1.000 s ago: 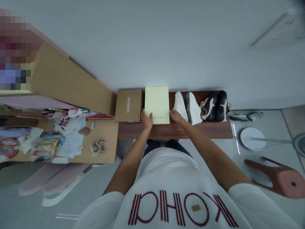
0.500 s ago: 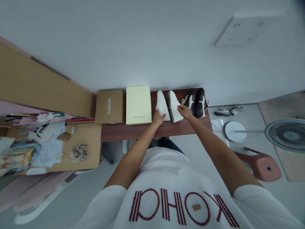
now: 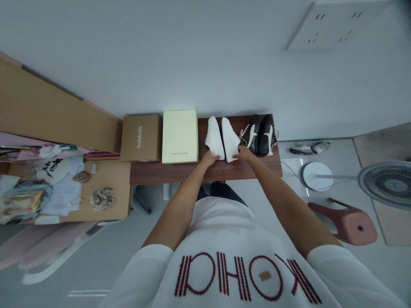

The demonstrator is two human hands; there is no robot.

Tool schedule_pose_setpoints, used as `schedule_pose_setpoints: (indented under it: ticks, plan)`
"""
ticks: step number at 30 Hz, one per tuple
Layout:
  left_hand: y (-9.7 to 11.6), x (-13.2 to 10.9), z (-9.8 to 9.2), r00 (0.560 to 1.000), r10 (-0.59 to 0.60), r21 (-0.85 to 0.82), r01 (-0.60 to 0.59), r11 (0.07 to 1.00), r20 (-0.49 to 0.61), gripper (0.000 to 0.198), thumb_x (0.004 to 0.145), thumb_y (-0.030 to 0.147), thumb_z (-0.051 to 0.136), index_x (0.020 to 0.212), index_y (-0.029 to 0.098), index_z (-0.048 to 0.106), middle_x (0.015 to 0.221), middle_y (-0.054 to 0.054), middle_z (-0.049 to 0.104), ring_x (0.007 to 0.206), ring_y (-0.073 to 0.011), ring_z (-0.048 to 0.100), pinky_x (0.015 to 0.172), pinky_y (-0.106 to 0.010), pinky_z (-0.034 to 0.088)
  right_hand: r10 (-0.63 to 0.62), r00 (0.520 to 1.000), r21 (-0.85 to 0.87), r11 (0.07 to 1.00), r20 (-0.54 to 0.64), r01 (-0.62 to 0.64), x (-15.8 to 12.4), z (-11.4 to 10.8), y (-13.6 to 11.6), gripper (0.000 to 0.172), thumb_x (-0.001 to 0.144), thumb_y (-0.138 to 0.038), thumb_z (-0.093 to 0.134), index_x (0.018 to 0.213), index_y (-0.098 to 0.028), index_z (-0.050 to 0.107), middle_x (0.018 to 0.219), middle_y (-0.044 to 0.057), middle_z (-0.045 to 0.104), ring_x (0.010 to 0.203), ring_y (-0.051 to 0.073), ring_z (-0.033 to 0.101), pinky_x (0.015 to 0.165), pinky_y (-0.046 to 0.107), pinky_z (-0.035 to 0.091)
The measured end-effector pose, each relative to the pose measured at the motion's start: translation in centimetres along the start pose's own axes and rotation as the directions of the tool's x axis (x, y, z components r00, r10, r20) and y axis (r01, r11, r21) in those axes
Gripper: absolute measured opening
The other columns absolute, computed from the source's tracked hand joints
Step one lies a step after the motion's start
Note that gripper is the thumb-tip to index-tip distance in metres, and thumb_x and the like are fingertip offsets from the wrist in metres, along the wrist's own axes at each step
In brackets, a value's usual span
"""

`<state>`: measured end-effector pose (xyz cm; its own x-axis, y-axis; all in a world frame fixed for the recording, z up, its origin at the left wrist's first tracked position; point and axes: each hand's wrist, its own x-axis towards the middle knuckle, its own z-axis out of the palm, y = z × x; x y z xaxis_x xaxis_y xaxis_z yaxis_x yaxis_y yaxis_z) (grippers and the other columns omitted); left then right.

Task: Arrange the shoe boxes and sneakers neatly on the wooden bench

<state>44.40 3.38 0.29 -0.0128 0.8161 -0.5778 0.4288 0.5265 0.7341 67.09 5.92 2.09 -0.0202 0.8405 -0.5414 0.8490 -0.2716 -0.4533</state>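
Two white sneakers stand side by side on a dark wooden bench [image 3: 154,173], toes toward the wall. My left hand [image 3: 209,159] grips the left white sneaker [image 3: 213,136] near its heel, fingers partly hidden by the shoe. At the heel of the right white sneaker [image 3: 229,137], my right hand [image 3: 244,153] is closed on its edge. Just to the right is a pair of dark sneakers with cream trim, the nearer dark sneaker [image 3: 253,136] close to my right hand and the other dark sneaker [image 3: 265,133] at the bench's end.
Left of the sneakers lie a pale yellow box [image 3: 180,134] and a brown shoebox [image 3: 141,136]. A cluttered desk [image 3: 115,188] adjoins the bench's left end. On the right are a standing fan [image 3: 390,184], a pink stool [image 3: 358,226] and more shoes [image 3: 310,148] on the floor.
The right white sneaker has straightened and now sits closer alongside the left one. My right hand has shifted toward its heel. The whole view has moved slightly.
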Motion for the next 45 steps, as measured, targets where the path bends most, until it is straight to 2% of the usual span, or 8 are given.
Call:
schedule_pose_setpoints:
  ticks: [2,9,13,17,20,25,30,45]
  plan:
    - [0.5,-0.3,-0.5,0.999,0.002,0.211,-0.01,0.977,0.041,0.058,0.082,0.026,0.082,0.135,0.013,0.064,0.138,-0.017,0.07,0.129,-0.031,0.066,0.109,-0.037,0.05,-0.039,0.998,-0.038,0.998,0.054,0.041,-0.1,-0.2,-0.1,0.032,0.069,-0.029,0.088,0.089,-0.015,0.068,0.099,0.008,0.074,0.097,0.026,0.069,0.088,0.033,0.053]
    - [3.7,-1.9,-2.2,0.991,0.122,0.487,-0.131,0.863,0.051,0.046,0.093,0.032,0.071,0.133,0.014,0.063,0.135,-0.016,0.071,0.125,-0.0289,0.067,0.103,-0.032,0.051,-0.281,0.959,-0.033,0.959,0.024,0.282,-2.4,-0.9,-0.3,0.02,0.084,-0.032,0.074,0.093,-0.017,0.064,0.091,0.004,0.072,0.085,0.021,0.064,0.078,0.029,0.047]
    - [5.6,-3.1,-2.8,0.981,0.163,0.657,-0.191,0.729,0.105,0.045,0.098,0.037,0.065,0.137,0.016,0.059,0.132,-0.017,0.072,0.127,-0.0315,0.066,0.104,-0.035,0.05,-0.31,0.951,-0.256,0.92,-0.008,0.298,-3.5,-1.2,-1.8,0.024,0.095,-0.038,0.062,0.107,-0.017,0.066,0.101,0.011,0.075,0.095,0.027,0.068,0.08,0.031,0.046]
    - [6.5,-4.2,-2.6,0.986,0.126,0.773,-0.164,0.613,0.109,0.042,0.102,0.034,0.056,0.14,0.016,0.055,0.127,-0.018,0.073,0.124,-0.0308,0.069,0.101,-0.036,0.051,-0.282,0.959,-0.489,0.835,0.016,0.253,-4.1,-0.9,-4.4,0.035,0.102,-0.042,0.053,0.122,-0.015,0.064,0.109,0.018,0.077,0.103,0.032,0.072,0.09,0.036,0.046]
    - [6.8,-4.6,-2.0,0.993,0.087,0.798,-0.119,0.591,0.083,0.039,0.104,0.03,0.05,0.14,0.015,0.055,0.125,-0.018,0.074,0.123,-0.0303,0.069,0.099,-0.037,0.052,-0.283,0.958,-0.569,0.78,0.05,0.26,-4.0,0.0,-6.2,0.036,0.105,-0.037,0.047,0.125,-0.011,0.062,0.116,0.022,0.076,0.107,0.032,0.072,0.098,0.039,0.044]
    - [6.7,-4.2,-0.9,0.999,0.025,0.802,-0.043,0.596,0.035,0.04,0.105,0.019,0.04,0.142,0.015,0.055,0.125,-0.019,0.074,0.124,-0.0285,0.069,0.099,-0.036,0.052,-0.267,0.963,-0.586,0.777,0.027,0.232,-3.1,1.7,-7.8,0.036,0.103,-0.022,0.041,0.127,-0.004,0.061,0.113,0.026,0.075,0.102,0.032,0.073,0.095,0.041,0.044]
    - [5.5,-3.7,-0.7,0.997,0.043,0.813,-0.071,0.578,0.056,0.041,0.106,0.016,0.035,0.14,0.013,0.057,0.123,-0.02,0.075,0.123,-0.0296,0.07,0.099,-0.038,0.053,-0.285,0.959,-0.577,0.784,-0.005,0.23,-2.6,2.7,-8.1,0.035,0.099,-0.011,0.038,0.123,-0.001,0.062,0.108,0.027,0.075,0.1,0.032,0.072,0.094,0.042,0.043]
    - [5.1,-2.3,0.0,0.999,0.012,0.807,-0.044,0.589,0.046,0.042,0.107,0.016,0.031,0.14,0.015,0.057,0.123,-0.018,0.075,0.124,-0.0277,0.069,0.1,-0.037,0.052,-0.265,0.964,-0.543,0.809,0.004,0.224,-2.7,3.1,-8.4,0.033,0.104,-0.015,0.04,0.122,-0.006,0.066,0.11,0.024,0.077,0.1,0.029,0.073,0.094,0.039,0.043]
